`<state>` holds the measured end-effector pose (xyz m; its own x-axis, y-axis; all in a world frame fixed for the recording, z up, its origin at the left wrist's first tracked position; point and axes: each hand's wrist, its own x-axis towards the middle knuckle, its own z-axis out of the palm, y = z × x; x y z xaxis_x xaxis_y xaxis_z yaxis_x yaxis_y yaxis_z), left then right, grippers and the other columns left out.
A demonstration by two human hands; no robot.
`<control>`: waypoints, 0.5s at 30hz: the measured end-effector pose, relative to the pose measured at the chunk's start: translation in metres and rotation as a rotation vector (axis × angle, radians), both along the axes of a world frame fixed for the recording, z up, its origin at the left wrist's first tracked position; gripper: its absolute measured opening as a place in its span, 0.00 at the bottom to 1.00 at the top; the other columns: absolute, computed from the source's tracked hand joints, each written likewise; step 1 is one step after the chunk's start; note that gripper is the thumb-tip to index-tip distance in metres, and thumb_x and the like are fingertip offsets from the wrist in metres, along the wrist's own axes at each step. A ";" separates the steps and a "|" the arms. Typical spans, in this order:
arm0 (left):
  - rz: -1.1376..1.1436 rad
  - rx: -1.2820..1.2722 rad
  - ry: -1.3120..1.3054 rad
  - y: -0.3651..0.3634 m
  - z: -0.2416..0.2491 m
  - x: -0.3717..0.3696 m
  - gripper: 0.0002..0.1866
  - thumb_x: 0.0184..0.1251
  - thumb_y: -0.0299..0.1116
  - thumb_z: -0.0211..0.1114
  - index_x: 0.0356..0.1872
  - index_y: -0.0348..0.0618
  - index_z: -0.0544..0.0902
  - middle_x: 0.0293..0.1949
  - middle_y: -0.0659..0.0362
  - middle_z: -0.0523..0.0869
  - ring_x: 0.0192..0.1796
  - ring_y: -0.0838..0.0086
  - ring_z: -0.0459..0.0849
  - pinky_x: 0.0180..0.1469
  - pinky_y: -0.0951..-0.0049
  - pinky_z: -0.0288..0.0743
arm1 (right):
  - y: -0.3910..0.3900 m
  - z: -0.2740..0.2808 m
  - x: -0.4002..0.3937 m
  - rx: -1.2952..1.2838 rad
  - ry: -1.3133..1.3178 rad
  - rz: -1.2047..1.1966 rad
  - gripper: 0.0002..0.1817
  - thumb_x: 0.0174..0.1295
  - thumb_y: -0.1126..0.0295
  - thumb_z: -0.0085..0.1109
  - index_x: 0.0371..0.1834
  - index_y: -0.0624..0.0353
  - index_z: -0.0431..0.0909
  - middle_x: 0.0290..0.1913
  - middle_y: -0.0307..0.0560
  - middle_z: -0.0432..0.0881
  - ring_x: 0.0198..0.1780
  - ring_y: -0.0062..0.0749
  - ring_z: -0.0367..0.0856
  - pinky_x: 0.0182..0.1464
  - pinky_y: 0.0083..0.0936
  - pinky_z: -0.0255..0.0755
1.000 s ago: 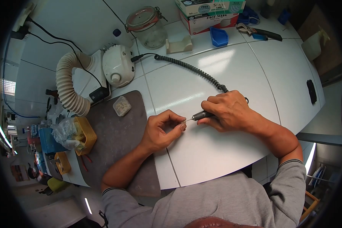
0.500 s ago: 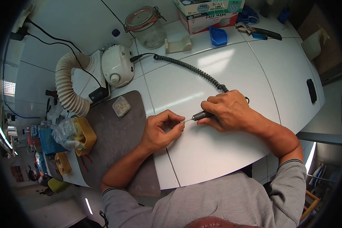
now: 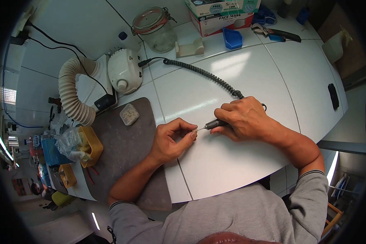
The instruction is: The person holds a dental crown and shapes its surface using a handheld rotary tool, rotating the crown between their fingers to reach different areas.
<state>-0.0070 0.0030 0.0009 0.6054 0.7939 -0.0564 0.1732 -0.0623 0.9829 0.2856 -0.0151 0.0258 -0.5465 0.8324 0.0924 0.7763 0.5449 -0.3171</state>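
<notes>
My right hand (image 3: pixel 244 120) is wrapped round a dark rotary handpiece (image 3: pixel 214 124), whose thin metal bit points left. A coiled black cord (image 3: pixel 207 73) runs from near that hand to a white control unit (image 3: pixel 125 71). Between the thumb and index finger of my left hand (image 3: pixel 173 139) is a tiny pale piece (image 3: pixel 195 131), too small to make out. The tip of the bit meets or nearly meets this piece; contact cannot be told. Both hands are over the white tiled table (image 3: pixel 232 166).
A small clear box (image 3: pixel 129 114) lies on the grey mat (image 3: pixel 122 142). A ribbed hose (image 3: pixel 71 91) and yellow bins (image 3: pixel 92 146) are at left. Along the back stand a glass jar (image 3: pixel 160 36), a blue scoop (image 3: pixel 232 39), mask boxes (image 3: pixel 221 23) and a wrench (image 3: pixel 262 29).
</notes>
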 end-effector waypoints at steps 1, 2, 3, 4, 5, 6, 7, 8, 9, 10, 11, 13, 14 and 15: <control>0.000 0.003 -0.001 0.000 0.000 0.000 0.08 0.80 0.23 0.73 0.52 0.30 0.88 0.42 0.55 0.95 0.44 0.76 0.95 0.51 0.75 0.89 | 0.000 0.000 0.000 -0.003 0.002 -0.012 0.28 0.75 0.36 0.67 0.39 0.53 0.86 0.28 0.40 0.88 0.29 0.37 0.91 0.27 0.35 0.79; -0.001 0.009 0.003 0.000 0.001 0.000 0.07 0.80 0.23 0.73 0.52 0.30 0.88 0.41 0.55 0.95 0.44 0.76 0.95 0.51 0.75 0.89 | 0.000 0.001 0.000 -0.007 -0.006 -0.006 0.28 0.75 0.36 0.68 0.39 0.53 0.86 0.28 0.40 0.88 0.29 0.37 0.91 0.27 0.35 0.79; 0.000 0.014 0.006 0.000 0.001 0.000 0.07 0.80 0.23 0.73 0.52 0.30 0.88 0.41 0.55 0.95 0.44 0.76 0.95 0.51 0.75 0.89 | 0.000 0.002 0.000 -0.012 -0.013 0.001 0.28 0.75 0.37 0.68 0.39 0.53 0.86 0.28 0.40 0.88 0.29 0.37 0.91 0.27 0.36 0.79; 0.000 0.019 0.010 0.000 0.001 0.000 0.07 0.80 0.23 0.73 0.52 0.30 0.87 0.41 0.55 0.95 0.44 0.76 0.95 0.51 0.75 0.89 | 0.000 0.002 0.000 -0.016 -0.021 0.008 0.27 0.75 0.37 0.68 0.39 0.53 0.86 0.28 0.40 0.88 0.29 0.37 0.91 0.27 0.36 0.79; 0.003 0.013 0.002 0.000 0.001 0.000 0.07 0.80 0.22 0.72 0.52 0.29 0.87 0.41 0.55 0.95 0.44 0.76 0.95 0.51 0.75 0.89 | 0.000 0.001 0.000 -0.002 -0.006 0.002 0.27 0.75 0.37 0.69 0.39 0.53 0.86 0.28 0.40 0.88 0.28 0.37 0.91 0.27 0.36 0.79; 0.006 0.007 -0.006 0.000 0.001 0.001 0.07 0.80 0.22 0.72 0.52 0.29 0.87 0.41 0.55 0.95 0.44 0.76 0.95 0.51 0.75 0.89 | -0.001 -0.001 0.000 0.011 0.008 -0.005 0.27 0.74 0.37 0.69 0.39 0.53 0.86 0.28 0.40 0.88 0.28 0.37 0.91 0.27 0.36 0.79; 0.008 0.001 -0.014 0.000 0.001 0.001 0.07 0.80 0.22 0.72 0.52 0.29 0.87 0.41 0.55 0.95 0.44 0.76 0.95 0.51 0.75 0.89 | -0.001 -0.001 0.000 0.024 0.022 -0.011 0.27 0.74 0.37 0.69 0.39 0.53 0.86 0.28 0.40 0.88 0.28 0.38 0.91 0.27 0.36 0.79; 0.009 -0.001 -0.014 0.000 0.001 0.001 0.07 0.80 0.22 0.72 0.52 0.29 0.87 0.41 0.54 0.95 0.44 0.75 0.95 0.51 0.74 0.90 | 0.000 -0.001 0.000 0.017 0.013 -0.007 0.27 0.74 0.37 0.69 0.39 0.53 0.86 0.28 0.40 0.88 0.28 0.38 0.91 0.27 0.36 0.79; 0.009 -0.004 -0.013 0.000 0.001 0.001 0.07 0.80 0.22 0.72 0.52 0.29 0.87 0.41 0.54 0.95 0.44 0.75 0.95 0.51 0.74 0.90 | 0.000 -0.001 0.000 0.009 0.005 -0.002 0.28 0.74 0.37 0.69 0.39 0.53 0.86 0.27 0.40 0.88 0.28 0.38 0.91 0.27 0.36 0.79; 0.010 -0.008 -0.012 0.000 0.001 0.001 0.07 0.80 0.22 0.72 0.52 0.29 0.87 0.42 0.54 0.95 0.44 0.75 0.95 0.51 0.74 0.90 | 0.000 0.000 0.000 0.002 -0.003 0.003 0.28 0.74 0.37 0.69 0.39 0.53 0.86 0.27 0.41 0.88 0.28 0.38 0.91 0.27 0.36 0.79; 0.006 -0.001 -0.006 0.000 0.001 0.001 0.07 0.80 0.22 0.72 0.52 0.29 0.87 0.42 0.54 0.95 0.44 0.74 0.95 0.52 0.73 0.91 | 0.000 -0.001 0.000 0.004 0.004 -0.003 0.28 0.74 0.37 0.69 0.39 0.53 0.86 0.27 0.41 0.88 0.28 0.38 0.91 0.27 0.36 0.79; -0.004 0.013 0.004 0.000 0.001 0.001 0.07 0.81 0.22 0.72 0.52 0.29 0.87 0.42 0.54 0.95 0.45 0.74 0.95 0.52 0.73 0.91 | 0.000 -0.002 0.000 0.008 0.018 -0.016 0.28 0.75 0.37 0.69 0.39 0.53 0.86 0.27 0.41 0.88 0.28 0.38 0.91 0.27 0.35 0.79; 0.000 0.006 0.002 0.000 0.001 0.001 0.07 0.81 0.22 0.72 0.52 0.29 0.87 0.42 0.53 0.95 0.45 0.74 0.95 0.52 0.73 0.91 | -0.001 -0.001 0.000 0.009 0.013 -0.014 0.28 0.75 0.37 0.68 0.39 0.53 0.86 0.27 0.41 0.88 0.28 0.38 0.91 0.27 0.35 0.79; 0.005 -0.001 0.001 -0.001 0.001 0.001 0.07 0.81 0.22 0.72 0.52 0.29 0.86 0.42 0.53 0.95 0.45 0.74 0.96 0.52 0.73 0.91 | -0.001 -0.001 0.000 0.009 0.009 -0.011 0.28 0.75 0.37 0.68 0.39 0.54 0.86 0.28 0.41 0.88 0.28 0.38 0.91 0.27 0.35 0.79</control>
